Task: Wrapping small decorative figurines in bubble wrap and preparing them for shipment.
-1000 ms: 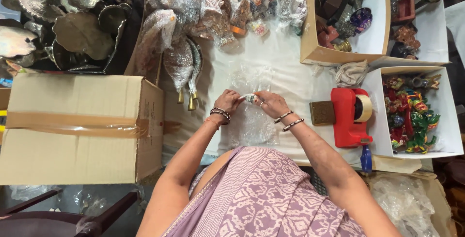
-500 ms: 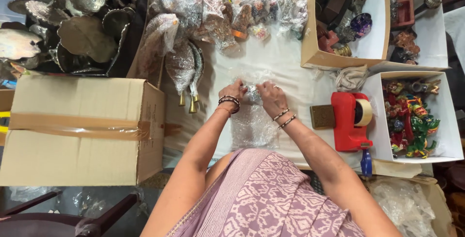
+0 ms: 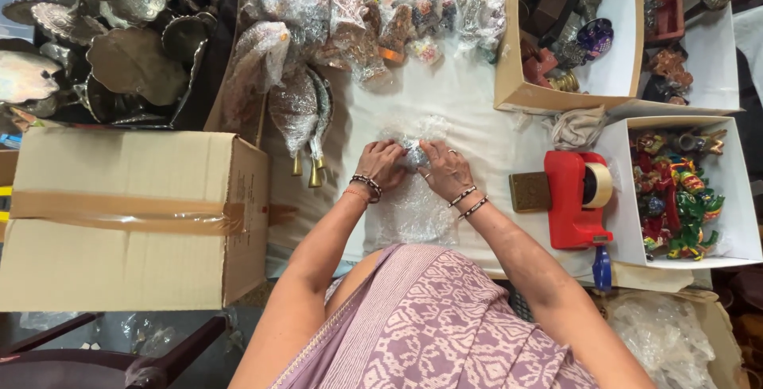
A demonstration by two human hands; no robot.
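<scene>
Both hands at mid-bench, over the white cloth (image 3: 477, 119). Left hand (image 3: 383, 162) and right hand (image 3: 443, 168) sit close together, fingers curled shut around a small bubble-wrapped item (image 3: 414, 153) held between them. Item itself is mostly hidden by wrap and fingers; can't tell what it is. A loose sheet of bubble wrap (image 3: 413, 214) trails from the item toward the person, lying on the cloth between the forearms.

Beaded bracelets on both wrists.

Around it:
- Left: sealed cardboard box (image 3: 127, 214), brown tape across the top, just beside the left forearm.
- Far left, behind the box: pile of metal leaf-shaped dishes (image 3: 119, 39).
- Beyond the hands: row of already plastic-wrapped figurines (image 3: 373, 7); two wrapped pieces with brass feet (image 3: 298, 111) just left of the hands.
- Right: red tape dispenser (image 3: 574, 198), tape roll on it, near the right wrist. Small brass block (image 3: 529, 192) touching its left side.
- Far right: white open box (image 3: 739, 214) with colourful painted figurines (image 3: 675, 198) inside.
- Upper right: two more open boxes (image 3: 612, 71) with mixed dark ornaments; crumpled cloth (image 3: 576, 127) in front of them.
- Blue pen-like thing (image 3: 602, 266) at the near bench edge, below the dispenser.
</scene>
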